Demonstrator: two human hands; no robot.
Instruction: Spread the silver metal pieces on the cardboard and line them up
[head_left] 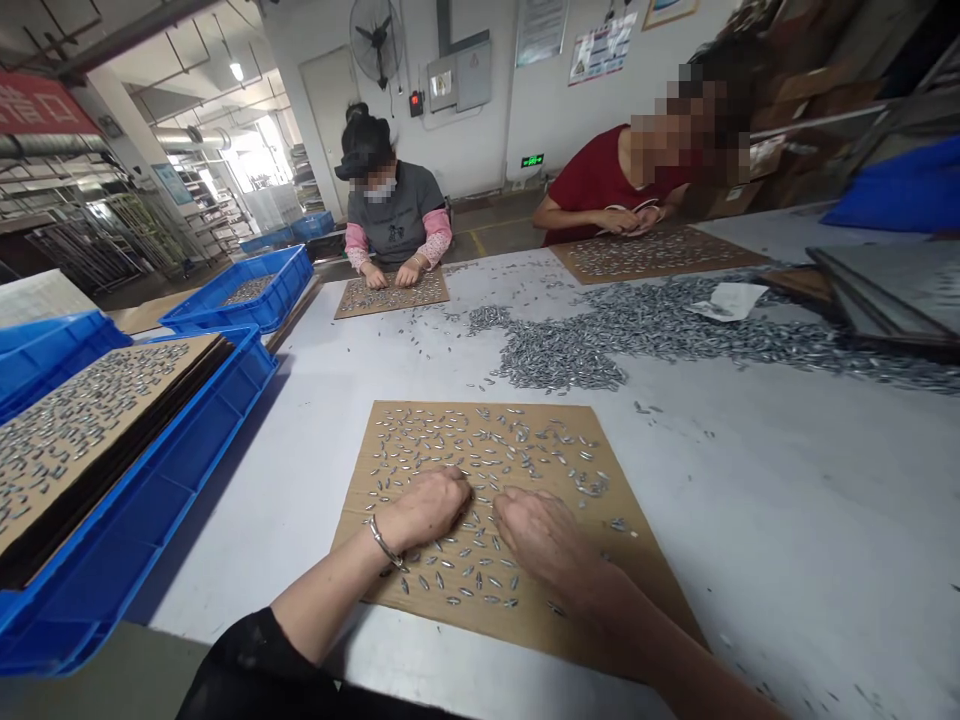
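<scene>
A brown cardboard sheet (637, 590) lies before me, strewn with small silvery spindle-shaped metal pieces (480, 578). Low over its middle, my left hand (427, 505), with a bracelet at the wrist, has its fingers curled down and closed. Beside it on the right, my right hand (544, 535) is closed too, knuckles up and fingertips turned toward the left hand. A narrow gap separates the two hands. What either set of fingertips pinches is hidden beneath the knuckles. Pieces lie spread around both hands, more thickly on the sheet's left and far parts.
A large heap of metal pieces (562, 350) spreads across the table (787, 500) beyond my sheet. Blue trays (202, 465) stand at left, one bearing stacked piece-covered cardboard (97, 400). Two people (397, 210) work opposite at similar sheets. Flat panels (885, 290) lie at right.
</scene>
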